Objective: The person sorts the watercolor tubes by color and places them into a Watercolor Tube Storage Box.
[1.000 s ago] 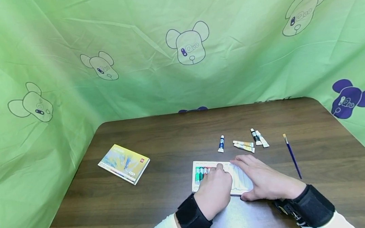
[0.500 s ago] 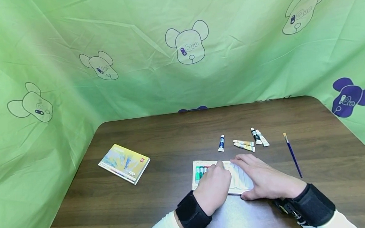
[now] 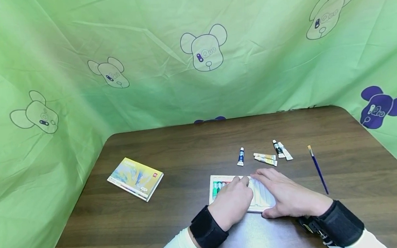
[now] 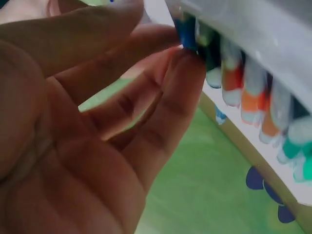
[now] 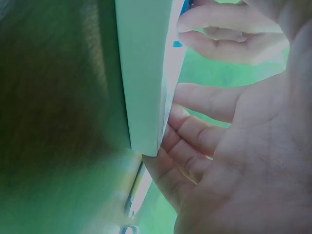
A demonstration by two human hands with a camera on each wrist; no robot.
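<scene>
A white tray [image 3: 261, 199] of paint tubes lies flat on the table, with green, dark and orange-red tubes [image 4: 234, 80] in its slots. My left hand [image 3: 233, 202] reaches down over its middle. In the left wrist view that hand's fingertips [image 4: 191, 61] touch a blue tube [image 4: 186, 30] in the tray. My right hand [image 3: 286, 194] holds the tray's right end, thumb at the front corner and fingers at the back edge. The slots beside it show white, with no tubes in them. The right wrist view shows its fingers [image 5: 173, 114] bent along the tray's edge.
Behind the tray lie a blue paint tube [image 3: 241, 157], two yellowish tubes [image 3: 265, 159], a black tube [image 3: 277, 149] and a white tube [image 3: 285, 151]. A paintbrush [image 3: 318, 170] lies at the right, a yellow box [image 3: 136, 178] at the left. Green printed cloth [image 3: 151, 100] stands behind.
The left hand's fingers have shifted slightly over the tray, and a second knuckle now shows beside the first. The right hand and the tray have stayed in place.
</scene>
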